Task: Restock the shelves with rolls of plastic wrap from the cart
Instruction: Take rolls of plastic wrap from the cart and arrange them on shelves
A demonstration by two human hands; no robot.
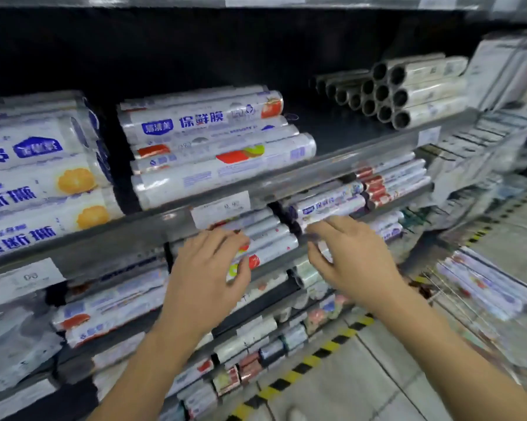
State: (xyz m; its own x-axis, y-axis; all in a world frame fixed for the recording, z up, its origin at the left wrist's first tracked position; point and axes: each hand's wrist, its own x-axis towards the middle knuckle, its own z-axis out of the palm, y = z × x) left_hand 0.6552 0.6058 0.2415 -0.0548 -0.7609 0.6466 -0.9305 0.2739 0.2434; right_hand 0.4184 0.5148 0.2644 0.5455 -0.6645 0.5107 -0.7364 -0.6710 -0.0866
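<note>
Rolls of plastic wrap [268, 244] lie stacked on the second shelf [274, 265], behind its grey front rail. My left hand [207, 268] reaches onto the front of this stack, fingers curled over the top roll and thumb under a roll with a red and green label. My right hand [350, 253] is just to the right, at the gap between this stack and the neighbouring rolls [329, 205]. Its fingers are fairly straight and touch those rolls, the thumb spread below. The wire cart [456, 299] at the right edge holds more rolls [484, 284].
The upper shelf [347, 159] carries stacked rolls [213, 147] in the middle, larger packs [37, 177] at left and open-ended tubes [408, 89] at right. Lower shelves [256, 338] are full of rolls. A yellow-black stripe [317, 357] runs along the floor.
</note>
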